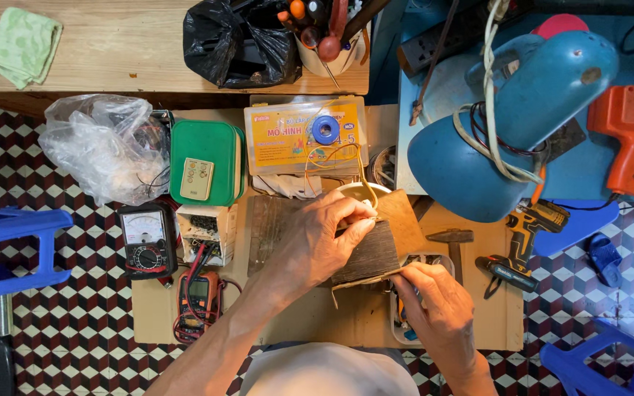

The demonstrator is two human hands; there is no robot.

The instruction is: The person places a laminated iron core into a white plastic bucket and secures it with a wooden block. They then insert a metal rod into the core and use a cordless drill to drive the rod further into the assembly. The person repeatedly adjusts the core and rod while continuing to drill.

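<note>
Item, work in hand: I am pressing my left hand (324, 238) down on a dark wooden board (372, 253), fingers closed in a pinch at its upper edge where thin yellow wire (339, 155) is coming down beside a white round piece (361, 192) that I cannot identify further. Item: my right hand (438, 304) is closing its fingertips on the board's lower right corner, gripping a thin tan strip (361, 281) that is running along the bottom edge. Position: the board is lying between my two hands, its long axis tilting from lower left to upper right; the left hand is sitting on top of it, the right just below and to the right. Surroundings: a brown cardboard sheet (317, 319) is lying under everything on the floor; a hammer (453, 238) is resting just right of the board, an analogue meter (147, 240) and a digital meter (198, 297) well to the left.
</note>
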